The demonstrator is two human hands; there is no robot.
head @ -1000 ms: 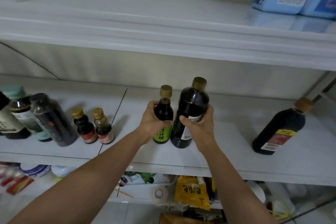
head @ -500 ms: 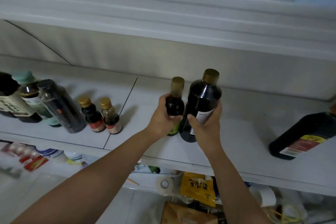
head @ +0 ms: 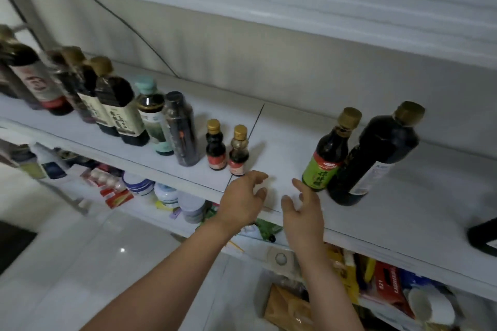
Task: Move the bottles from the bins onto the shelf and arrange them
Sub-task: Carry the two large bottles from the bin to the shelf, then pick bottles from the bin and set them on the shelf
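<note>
A slim dark bottle with a green label (head: 326,152) and a bigger dark bottle with a white label (head: 373,154) stand side by side on the white shelf (head: 282,142), both with gold caps. My left hand (head: 243,200) and my right hand (head: 302,205) hover over the shelf's front edge, to the left of the green-label bottle, fingers apart and holding nothing. Two small gold-capped bottles (head: 226,149) stand just left of my left hand. A row of several larger dark bottles (head: 113,110) runs along the shelf to the far left.
Part of another dark bottle (head: 484,236) shows at the right edge of the shelf. An upper shelf (head: 295,0) overhangs. Below, a lower shelf (head: 204,232) is crowded with bowls, packets and boxes. Pale floor tiles (head: 80,263) lie at lower left.
Both hands have let go of the two bottles, which now stand on the shelf, and have drawn back and left to the front edge. The view has swung left.
</note>
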